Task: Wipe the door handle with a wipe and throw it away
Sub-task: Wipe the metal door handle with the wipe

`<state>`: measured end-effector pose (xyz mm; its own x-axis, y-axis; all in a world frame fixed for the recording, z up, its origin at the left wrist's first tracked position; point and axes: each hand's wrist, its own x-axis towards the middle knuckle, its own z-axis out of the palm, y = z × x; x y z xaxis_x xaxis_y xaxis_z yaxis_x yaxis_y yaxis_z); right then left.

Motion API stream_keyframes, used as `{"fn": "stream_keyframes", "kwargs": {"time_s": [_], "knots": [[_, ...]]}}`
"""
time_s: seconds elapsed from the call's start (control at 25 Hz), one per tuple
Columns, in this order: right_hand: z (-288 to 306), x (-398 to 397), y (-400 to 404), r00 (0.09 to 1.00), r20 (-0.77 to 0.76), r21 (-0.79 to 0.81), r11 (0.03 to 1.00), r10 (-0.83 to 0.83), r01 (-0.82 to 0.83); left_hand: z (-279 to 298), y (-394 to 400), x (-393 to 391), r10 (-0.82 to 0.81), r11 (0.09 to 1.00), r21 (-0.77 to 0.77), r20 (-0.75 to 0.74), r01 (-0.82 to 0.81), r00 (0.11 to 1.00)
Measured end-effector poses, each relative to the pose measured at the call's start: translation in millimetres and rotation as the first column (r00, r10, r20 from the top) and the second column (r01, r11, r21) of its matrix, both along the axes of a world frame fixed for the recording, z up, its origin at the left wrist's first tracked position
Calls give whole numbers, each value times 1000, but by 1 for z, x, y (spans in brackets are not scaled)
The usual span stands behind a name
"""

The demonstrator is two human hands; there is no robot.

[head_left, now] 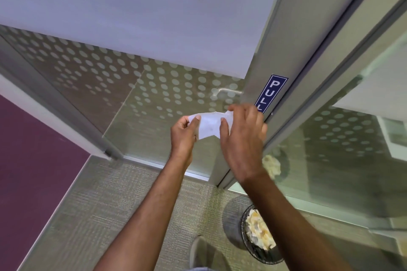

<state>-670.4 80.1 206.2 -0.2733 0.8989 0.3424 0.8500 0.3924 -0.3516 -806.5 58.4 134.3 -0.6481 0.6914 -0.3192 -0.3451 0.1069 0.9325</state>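
Observation:
Both hands hold a white wipe (209, 126) stretched between them, just in front of the glass door. My left hand (184, 136) pinches its left edge, and my right hand (242, 138) grips its right side. A thin metal door handle (228, 90) shows through the dotted glass, just above the hands, on the far side of the pane. The near-side handle is hidden behind my right hand, if it is there. A blue PULL sign (272, 92) is stuck on the grey door frame beside it.
A black mesh waste bin (259, 237) with crumpled paper stands on the carpet at lower right, by the door frame. My shoe (199, 251) is left of it. A purple wall (33, 160) rises at the left. Glass panels with frosted dots fill the middle and right.

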Motion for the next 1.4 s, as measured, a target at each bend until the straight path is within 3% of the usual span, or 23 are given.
{"fn": "stream_keyframes", "kwargs": {"time_s": [0.08, 0.24, 0.32, 0.4, 0.48, 0.6, 0.68, 0.72, 0.84, 1.0, 1.12, 1.4], "knots": [[-8, -6, -19, 996, 88, 69, 998, -19, 13, -7, 0, -1, -18, 1000, -17, 0, 18, 1000], [-12, -41, -21, 957, 291, -75, 997, -2, 25, -14, -2, -7, -32, 999, -26, -28, 31, 999], [-10, -62, -11, 920, 391, -165, 985, 12, 57, -10, -3, -14, -21, 999, -49, -146, 14, 989], [-12, -74, -1, 902, 432, -251, 961, 7, 113, 3, -7, -20, -19, 996, -85, -373, -14, 927], [-14, -78, 8, 911, 412, -320, 935, -5, 150, 24, -12, -25, 7, 999, -36, -641, -40, 767], [-13, -80, 19, 854, 500, -400, 913, 142, 83, 58, -9, -38, 152, 986, 167, -937, 23, 314], [-8, -82, 24, 865, 474, -454, 888, 166, 78, 78, 3, -46, 204, 976, 206, -978, 66, 30], [-8, -82, 24, 874, 459, -447, 892, 159, 73, 88, 9, -50, 217, 974, 211, -974, 84, -67], [-15, -79, 13, 824, 552, -262, 965, 126, 27, 108, 32, -62, 234, 969, 204, -941, 139, -243], [-31, -65, -7, 813, 578, -64, 997, 69, -39, 114, 68, -68, 229, 967, 168, -901, 190, -369], [-35, -55, -18, 726, 681, -15, 994, 90, -109, 99, 81, -67, 208, 972, 134, -873, 193, -442], [-13, -76, 2, 719, 678, -251, 967, 153, 31, 91, 90, -70, 273, 956, 184, -840, 227, -468]]}}
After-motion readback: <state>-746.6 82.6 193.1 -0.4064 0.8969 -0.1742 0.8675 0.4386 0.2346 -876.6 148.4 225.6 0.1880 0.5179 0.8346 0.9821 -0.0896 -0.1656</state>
